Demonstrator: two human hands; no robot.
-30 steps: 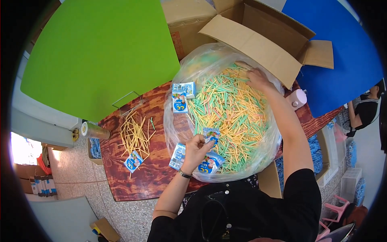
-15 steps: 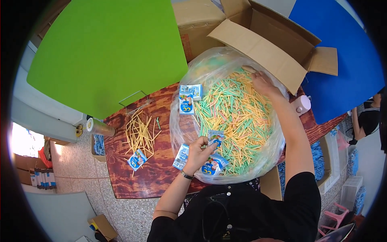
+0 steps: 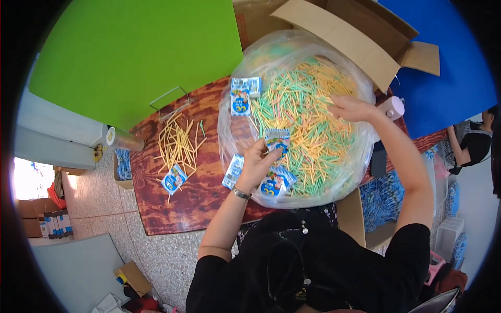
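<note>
My left hand (image 3: 254,166) pinches a small blue and white packet (image 3: 278,139) between thumb and fingers at the near left edge of a clear plastic bag (image 3: 261,49). The bag lies spread wide, full of thin yellow, green and pink sticks (image 3: 297,112). Over the right part of this heap, my right hand (image 3: 353,108) is open, fingers stretched toward the left. Whether its fingertips touch a stick is too small to tell. Another blue packet (image 3: 276,182) lies below my left hand, and a paler packet (image 3: 233,171) beside it. Two more packets (image 3: 241,99) rest at the bag's left side.
On the wood-patterned table (image 3: 156,214), a loose pile of yellow sticks (image 3: 180,143) lies left, with a packet (image 3: 174,179) against it. Behind stand a green board (image 3: 141,52) and an open cardboard box (image 3: 334,36). A pink cup (image 3: 393,108) stands right; a person (image 3: 472,138) sits beyond.
My right hand has come back from the far edge of the heap, nearer to me. My left hand still holds the packet. The whole view has shifted, with the table sitting higher.
</note>
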